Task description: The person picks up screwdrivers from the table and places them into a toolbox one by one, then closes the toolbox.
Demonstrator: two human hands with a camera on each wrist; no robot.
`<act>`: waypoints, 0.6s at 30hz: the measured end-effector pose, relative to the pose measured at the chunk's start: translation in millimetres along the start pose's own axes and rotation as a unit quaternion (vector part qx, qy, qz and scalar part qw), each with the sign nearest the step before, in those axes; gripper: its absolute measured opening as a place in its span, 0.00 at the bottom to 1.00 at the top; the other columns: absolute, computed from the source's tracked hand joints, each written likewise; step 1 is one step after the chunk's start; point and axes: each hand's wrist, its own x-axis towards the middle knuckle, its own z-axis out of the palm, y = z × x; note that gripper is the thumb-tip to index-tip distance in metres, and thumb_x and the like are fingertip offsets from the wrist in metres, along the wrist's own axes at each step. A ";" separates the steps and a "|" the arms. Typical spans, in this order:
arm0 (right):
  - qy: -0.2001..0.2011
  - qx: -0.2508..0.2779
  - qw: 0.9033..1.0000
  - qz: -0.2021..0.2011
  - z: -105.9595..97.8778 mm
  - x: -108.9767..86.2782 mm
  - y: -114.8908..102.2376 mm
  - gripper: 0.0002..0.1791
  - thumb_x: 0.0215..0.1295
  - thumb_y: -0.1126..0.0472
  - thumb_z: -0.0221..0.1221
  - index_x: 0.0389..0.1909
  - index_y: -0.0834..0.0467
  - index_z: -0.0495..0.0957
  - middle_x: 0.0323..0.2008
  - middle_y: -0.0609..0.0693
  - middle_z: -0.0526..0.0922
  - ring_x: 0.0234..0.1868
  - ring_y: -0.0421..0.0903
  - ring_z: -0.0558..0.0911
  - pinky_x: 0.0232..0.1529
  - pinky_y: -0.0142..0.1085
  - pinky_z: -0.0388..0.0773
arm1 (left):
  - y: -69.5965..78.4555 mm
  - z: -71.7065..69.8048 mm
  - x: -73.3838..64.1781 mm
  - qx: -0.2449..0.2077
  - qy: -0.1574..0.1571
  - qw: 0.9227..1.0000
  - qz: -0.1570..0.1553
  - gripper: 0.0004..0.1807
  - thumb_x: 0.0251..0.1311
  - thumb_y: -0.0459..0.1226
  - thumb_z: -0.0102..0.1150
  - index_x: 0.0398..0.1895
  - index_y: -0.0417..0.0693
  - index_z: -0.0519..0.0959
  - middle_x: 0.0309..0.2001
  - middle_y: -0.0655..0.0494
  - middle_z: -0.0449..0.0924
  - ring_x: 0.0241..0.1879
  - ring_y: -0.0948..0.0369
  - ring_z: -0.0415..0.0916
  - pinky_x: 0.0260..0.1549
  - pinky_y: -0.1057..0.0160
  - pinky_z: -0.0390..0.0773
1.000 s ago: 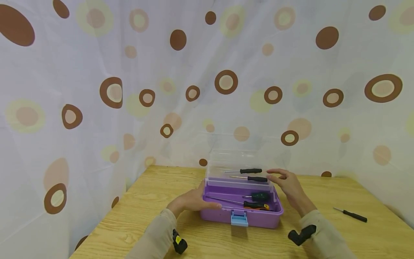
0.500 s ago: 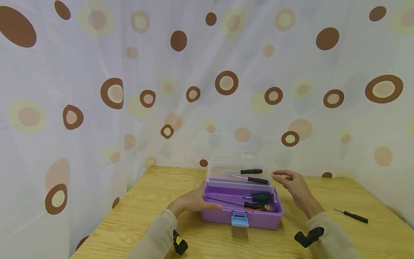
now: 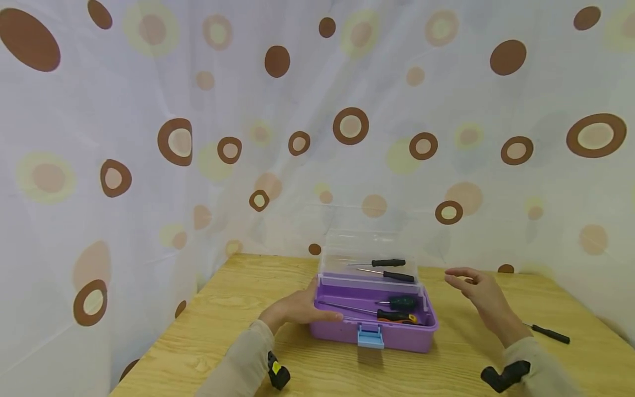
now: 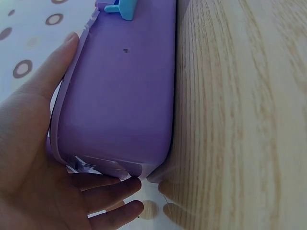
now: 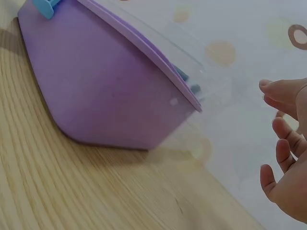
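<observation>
A purple toolbox (image 3: pixel 337 332) with a light blue latch (image 3: pixel 371 336) stands with its clear lid (image 3: pixel 364 242) tipped back. My left hand (image 3: pixel 296 307) holds the box's left end, thumb along the front rim and fingers round the side, as the left wrist view also shows. Two black-handled screwdrivers lie in the lid, an upper one (image 3: pixel 389 263) and a lower one (image 3: pixel 399 277). Inside the base are a stubby dark green screwdriver (image 3: pixel 403 302) and a long black-and-yellow one (image 3: pixel 393 316). To the right of the box, my right hand (image 3: pixel 483 298) is in the air, fingers loosely bent and holding nothing.
Another black screwdriver (image 3: pixel 552 334) lies on the wooden table (image 3: pixel 223 309) at the far right, its shaft partly behind the right forearm. A dotted white curtain (image 3: pixel 307 66) hangs behind the table and along its left side.
My right hand has drawn away from the lower screwdriver in the lid and moved to the right, off the box. The left hand has stayed on the box's left end.
</observation>
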 end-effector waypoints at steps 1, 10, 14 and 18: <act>-0.001 0.000 1.000 0.000 -5.3 -2.1 2.2 0.27 0.76 0.47 0.61 0.64 0.63 0.79 0.61 0.52 0.74 0.50 0.41 0.76 0.47 0.29 0.76 | -0.1 -0.2 1.1 -0.003 -0.002 1.000 0.006 0.69 0.55 0.61 0.73 0.84 0.46 0.34 0.74 0.38 0.64 0.69 0.41 0.66 0.68 0.40 0.63; -0.008 -0.013 1.000 0.007 -48.1 -22.2 17.4 0.23 0.77 0.47 0.60 0.63 0.57 0.80 0.65 0.48 0.68 0.50 0.33 0.73 0.45 0.26 0.76 | 0.8 -0.5 4.4 -0.007 -0.005 1.000 0.019 0.67 0.56 0.59 0.73 0.84 0.45 0.36 0.73 0.39 0.65 0.69 0.42 0.67 0.67 0.40 0.63; -0.005 -0.046 0.999 0.024 -65.0 -29.4 25.7 0.22 0.78 0.46 0.58 0.63 0.55 0.81 0.71 0.60 0.61 0.52 0.39 0.72 0.46 0.31 0.77 | 1.7 0.5 3.0 -0.005 -0.005 1.000 0.012 0.68 0.55 0.59 0.73 0.84 0.46 0.36 0.73 0.38 0.65 0.69 0.41 0.67 0.68 0.40 0.63; -0.005 -0.061 0.997 0.047 -82.3 -36.6 34.1 0.21 0.78 0.44 0.57 0.63 0.50 0.82 0.73 0.66 0.56 0.61 0.55 0.68 0.48 0.36 0.77 | 2.2 0.8 1.6 -0.002 -0.005 1.000 0.008 0.69 0.55 0.60 0.73 0.84 0.46 0.34 0.74 0.37 0.64 0.69 0.40 0.67 0.68 0.40 0.63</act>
